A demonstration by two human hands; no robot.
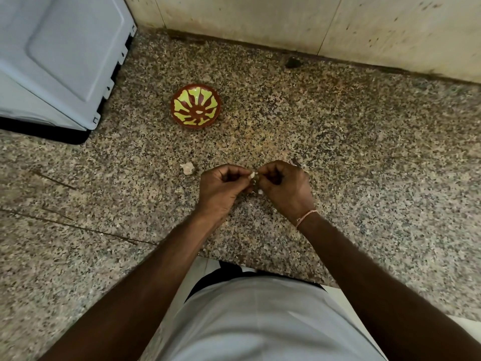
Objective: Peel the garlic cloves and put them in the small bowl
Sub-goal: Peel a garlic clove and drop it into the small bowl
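Left hand (pixel 221 187): fingers curled, pinching one end of a garlic clove (pixel 252 175) just above the worktop.
Right hand (pixel 282 185): fingers curled, pinching the other end of the same clove; a thin pink thread (pixel 305 217) circles its wrist.
Garlic clove: small and pale, held between both hands' fingertips; bits of skin hang just below it.
Small bowl (pixel 195 106): red-brown with yellow-green pattern, standing beyond the hands; one small pale piece lies at its centre.
Garlic piece (pixel 188 168): pale, lying on the worktop just left of the left hand.
Worktop (pixel 364 152): speckled granite, meeting a stained wall (pixel 286 19).
Grey appliance (pixel 59 56): far left corner.
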